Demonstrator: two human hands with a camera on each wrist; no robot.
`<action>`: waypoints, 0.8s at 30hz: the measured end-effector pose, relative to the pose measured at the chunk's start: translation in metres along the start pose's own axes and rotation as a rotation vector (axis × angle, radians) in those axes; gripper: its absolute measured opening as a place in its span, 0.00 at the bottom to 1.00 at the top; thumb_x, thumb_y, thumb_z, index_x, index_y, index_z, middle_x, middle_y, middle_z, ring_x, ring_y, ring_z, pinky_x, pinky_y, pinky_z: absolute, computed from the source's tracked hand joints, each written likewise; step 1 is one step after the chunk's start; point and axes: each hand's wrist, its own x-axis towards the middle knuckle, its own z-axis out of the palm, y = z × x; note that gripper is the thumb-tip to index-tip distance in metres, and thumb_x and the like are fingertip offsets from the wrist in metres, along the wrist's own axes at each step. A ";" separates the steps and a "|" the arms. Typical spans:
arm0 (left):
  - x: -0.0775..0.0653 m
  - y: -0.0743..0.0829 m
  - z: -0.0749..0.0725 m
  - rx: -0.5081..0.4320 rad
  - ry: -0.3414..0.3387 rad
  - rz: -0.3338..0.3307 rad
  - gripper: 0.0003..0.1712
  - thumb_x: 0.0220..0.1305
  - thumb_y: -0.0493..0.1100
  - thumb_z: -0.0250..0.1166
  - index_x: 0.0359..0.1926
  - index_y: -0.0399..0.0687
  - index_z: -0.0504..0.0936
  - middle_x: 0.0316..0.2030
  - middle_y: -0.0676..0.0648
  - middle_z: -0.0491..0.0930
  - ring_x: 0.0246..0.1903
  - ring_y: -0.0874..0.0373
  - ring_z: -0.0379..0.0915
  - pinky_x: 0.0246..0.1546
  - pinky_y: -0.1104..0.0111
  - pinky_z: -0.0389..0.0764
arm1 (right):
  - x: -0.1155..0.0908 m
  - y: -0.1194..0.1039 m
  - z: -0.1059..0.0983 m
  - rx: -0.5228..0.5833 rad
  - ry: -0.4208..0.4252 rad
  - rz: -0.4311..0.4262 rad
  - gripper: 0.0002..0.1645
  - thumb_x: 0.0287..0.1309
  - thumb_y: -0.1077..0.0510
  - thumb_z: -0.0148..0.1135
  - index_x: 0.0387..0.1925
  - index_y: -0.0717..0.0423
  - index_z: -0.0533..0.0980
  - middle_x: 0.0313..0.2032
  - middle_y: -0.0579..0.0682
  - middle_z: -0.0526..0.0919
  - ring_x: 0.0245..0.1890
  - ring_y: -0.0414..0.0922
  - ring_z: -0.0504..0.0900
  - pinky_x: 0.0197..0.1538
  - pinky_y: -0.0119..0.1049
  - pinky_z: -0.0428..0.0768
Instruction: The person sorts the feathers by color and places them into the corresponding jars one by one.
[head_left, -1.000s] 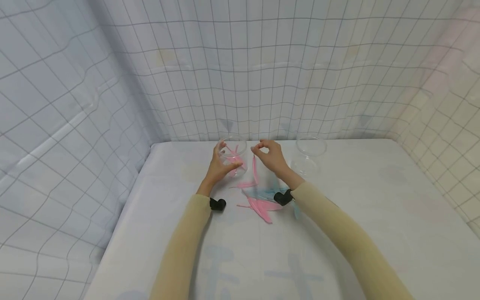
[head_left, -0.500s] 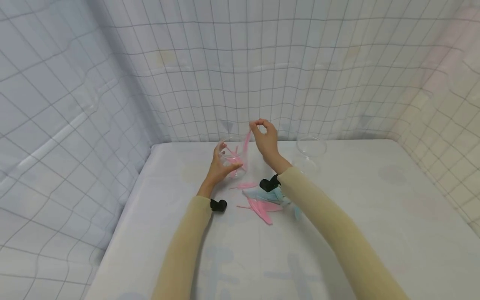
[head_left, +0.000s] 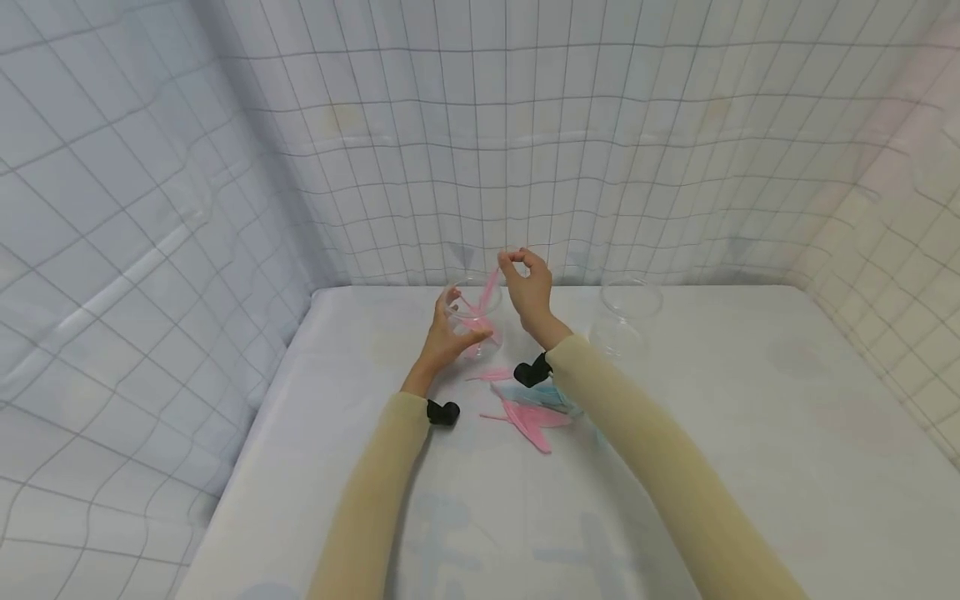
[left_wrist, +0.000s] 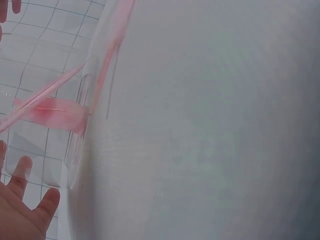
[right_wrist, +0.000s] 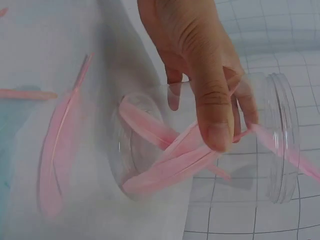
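My left hand (head_left: 447,337) grips the side of a clear plastic jar (right_wrist: 250,185), thumb in front and fingers around the far side. Several pink feathers (right_wrist: 175,170) lie at angles inside it. Above the jar's right rim, my right hand (head_left: 529,287) pinches one more pink feather (head_left: 489,289) between thumb and forefinger. That feather hangs slanting down through the jar's mouth, its lower part inside. In the right wrist view the held feather crosses the threaded rim; the right fingers are out of that view.
A second clear jar (head_left: 619,333) stands to the right, beyond the right forearm. On the white table (head_left: 337,350) in front of the jars lie loose pink feathers (head_left: 528,425) and blue feathers (head_left: 532,395), partly hidden by the right wrist. A gridded white curtain (head_left: 487,150) rises behind.
My right hand has lifted a pink feather off the table, carried it up beside the jar and then left, so its lower end is now inside the mouth. The left hand keeps its hold.
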 end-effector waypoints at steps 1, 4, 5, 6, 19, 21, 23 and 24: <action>-0.001 0.000 0.000 0.000 0.000 0.001 0.58 0.51 0.46 0.75 0.72 0.53 0.44 0.69 0.47 0.53 0.67 0.45 0.49 0.63 0.51 0.56 | 0.000 0.002 -0.001 -0.029 -0.015 0.003 0.18 0.62 0.46 0.61 0.39 0.58 0.79 0.62 0.52 0.70 0.66 0.46 0.61 0.66 0.48 0.53; -0.001 0.000 0.001 0.005 0.002 -0.004 0.58 0.51 0.46 0.74 0.72 0.53 0.44 0.69 0.47 0.52 0.67 0.48 0.48 0.63 0.51 0.55 | -0.002 0.006 -0.005 -0.105 -0.061 -0.002 0.20 0.61 0.44 0.61 0.39 0.58 0.80 0.62 0.54 0.70 0.65 0.48 0.62 0.65 0.48 0.56; -0.002 0.000 0.001 0.006 0.001 -0.005 0.58 0.52 0.46 0.74 0.73 0.53 0.43 0.69 0.48 0.52 0.67 0.49 0.48 0.63 0.52 0.55 | -0.003 0.008 -0.007 -0.123 -0.077 -0.010 0.19 0.61 0.45 0.62 0.39 0.57 0.80 0.62 0.54 0.70 0.65 0.48 0.62 0.65 0.47 0.57; -0.001 0.000 0.001 0.008 -0.001 -0.004 0.58 0.52 0.46 0.74 0.73 0.52 0.43 0.70 0.47 0.52 0.67 0.49 0.48 0.64 0.52 0.55 | -0.003 0.009 -0.009 -0.140 -0.093 -0.023 0.19 0.61 0.45 0.62 0.39 0.58 0.80 0.61 0.54 0.71 0.64 0.48 0.63 0.65 0.46 0.58; 0.002 -0.003 0.001 0.027 -0.010 -0.006 0.59 0.51 0.47 0.75 0.73 0.54 0.42 0.70 0.48 0.51 0.67 0.50 0.49 0.63 0.52 0.56 | -0.032 0.031 -0.049 -0.662 -0.463 -0.151 0.17 0.56 0.45 0.65 0.28 0.55 0.83 0.62 0.60 0.68 0.67 0.62 0.50 0.59 0.65 0.59; 0.002 -0.004 0.001 0.029 -0.010 -0.011 0.59 0.51 0.48 0.75 0.73 0.56 0.42 0.70 0.49 0.51 0.67 0.51 0.49 0.63 0.52 0.56 | -0.039 0.036 -0.055 -0.759 -0.548 -0.161 0.16 0.56 0.44 0.65 0.26 0.53 0.84 0.63 0.60 0.68 0.68 0.63 0.48 0.57 0.66 0.61; 0.003 -0.004 0.001 0.029 -0.008 -0.011 0.59 0.51 0.48 0.75 0.73 0.57 0.43 0.70 0.50 0.52 0.67 0.52 0.49 0.63 0.53 0.56 | -0.045 0.040 -0.059 -0.842 -0.618 -0.180 0.16 0.54 0.43 0.66 0.24 0.51 0.83 0.63 0.60 0.68 0.69 0.63 0.48 0.56 0.65 0.63; 0.003 -0.004 0.001 0.026 -0.007 -0.009 0.59 0.51 0.47 0.75 0.73 0.57 0.43 0.70 0.49 0.52 0.67 0.51 0.49 0.63 0.53 0.56 | -0.048 0.043 -0.061 -0.887 -0.650 -0.192 0.16 0.53 0.43 0.67 0.23 0.49 0.83 0.63 0.59 0.68 0.69 0.63 0.48 0.56 0.63 0.65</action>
